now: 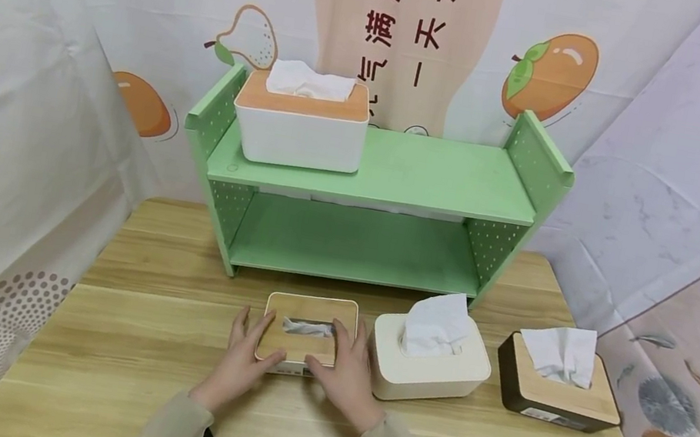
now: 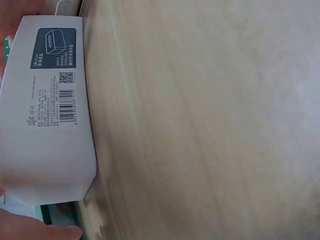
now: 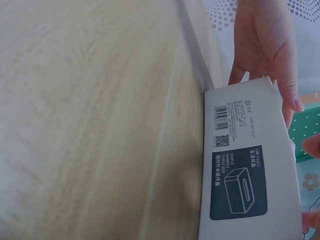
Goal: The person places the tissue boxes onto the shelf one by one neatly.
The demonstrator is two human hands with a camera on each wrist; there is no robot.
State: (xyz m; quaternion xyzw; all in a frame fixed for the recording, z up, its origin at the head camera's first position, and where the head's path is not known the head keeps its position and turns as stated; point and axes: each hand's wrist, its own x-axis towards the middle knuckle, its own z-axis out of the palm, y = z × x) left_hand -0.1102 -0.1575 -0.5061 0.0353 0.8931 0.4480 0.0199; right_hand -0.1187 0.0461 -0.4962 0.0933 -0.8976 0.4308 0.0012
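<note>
A small tissue box (image 1: pixel 297 344) with a wooden lid and pale sides rests on the table at front centre; a little tissue shows in its slot. Its printed front side faces me in the left wrist view (image 2: pixel 47 115) and right wrist view. My left hand (image 1: pixel 241 363) is at the left end, fingers fairly straight down beside it and thumb over the lid's front edge. In the left wrist view a gap shows between a fingertip and the box's end. Opposite, my right hand (image 1: pixel 345 374) spreads its fingers over the lid's right end, thumb at the front.
Just right stands a cream tissue box (image 1: pixel 391 362), then a black-sided one (image 1: pixel 514 380) with a wooden lid. Behind is a green two-tier shelf (image 1: pixel 359 244) bearing a large white tissue box (image 1: pixel 304 140) at its upper left. Hanging cloth borders the wooden table (image 1: pixel 120 365).
</note>
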